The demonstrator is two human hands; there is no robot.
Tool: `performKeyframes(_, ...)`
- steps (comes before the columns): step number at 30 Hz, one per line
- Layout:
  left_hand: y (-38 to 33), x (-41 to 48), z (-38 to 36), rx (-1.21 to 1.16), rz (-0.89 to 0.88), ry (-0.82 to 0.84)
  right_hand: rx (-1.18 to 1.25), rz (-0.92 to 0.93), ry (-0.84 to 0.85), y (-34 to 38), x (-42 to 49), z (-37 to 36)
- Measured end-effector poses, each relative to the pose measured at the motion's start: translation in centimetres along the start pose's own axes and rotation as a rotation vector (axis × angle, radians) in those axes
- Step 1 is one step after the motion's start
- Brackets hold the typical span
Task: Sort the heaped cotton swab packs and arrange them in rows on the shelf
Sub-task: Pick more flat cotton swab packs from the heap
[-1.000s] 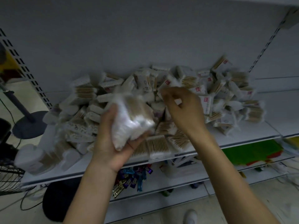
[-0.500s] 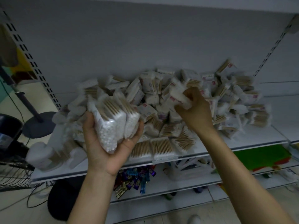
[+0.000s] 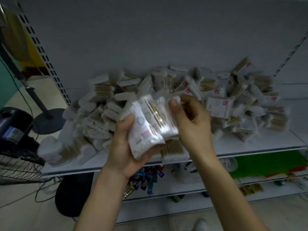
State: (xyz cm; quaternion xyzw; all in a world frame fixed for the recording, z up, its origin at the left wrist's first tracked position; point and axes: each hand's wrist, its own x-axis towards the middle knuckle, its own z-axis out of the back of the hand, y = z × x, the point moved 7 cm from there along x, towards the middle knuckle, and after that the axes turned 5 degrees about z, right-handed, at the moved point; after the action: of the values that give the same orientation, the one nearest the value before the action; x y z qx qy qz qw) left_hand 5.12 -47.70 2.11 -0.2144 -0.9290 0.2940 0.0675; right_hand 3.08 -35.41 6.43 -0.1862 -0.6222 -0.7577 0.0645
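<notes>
Grey shop shelf [image 3: 266, 147], backed by a pale panel, is being covered across most of its width by a loose heap of cotton swab packs [image 3: 233, 104]. Above the shelf's front edge, before the heap, a small stack of packs [image 3: 146, 130] is being gripped upright in the left hand [image 3: 123, 150], with the thumb on the near face and the fingers curled beneath. An end pack [image 3: 176, 98] at the stack's right side is being pinched at its top by the right hand [image 3: 191, 124]; finer detail is being lost to blur. Flat packs [image 3: 173, 150] are being shown lying under the hands. Coloured sachets [image 3: 146, 179] and a green sheet [image 3: 266, 164] are being held on lower shelves. A wire basket [image 3: 18, 165] is being shown far left.
</notes>
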Motion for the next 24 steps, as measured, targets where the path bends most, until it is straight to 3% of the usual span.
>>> performKeyframes(6, -0.2, 0.5, 1.2, -0.027, -0.025, -0.147, -0.045, -0.066, 0.204, -0.9, 1.4, -1.3)
performKeyframes(8, -0.2, 0.9, 1.4, -0.125, -0.026, -0.189, -0.12, -0.034, 0.122, -1.8, 4.7, 0.3)
performKeyframes(11, -0.2, 1.2, 1.3, -0.273, -0.047, -0.211, -0.652, 0.133, -0.043, -4.0, 10.0, 3.6)
performKeyframes(13, -0.6, 1.1, 1.6, -0.309, -0.087, -0.226, -0.945, 0.126, 0.024, -6.7, 12.2, 4.3)
performKeyframes(15, -1.1, 0.8, 1.8, -0.308, -0.137, -0.216, -1.089, 0.168, 0.098, -8.3, 12.8, 4.0)
performKeyframes(24, -1.3, 0.0, 1.0, -0.267, -0.137, -0.129, -0.816, 0.358, 0.019, -7.3, 10.7, 2.1)
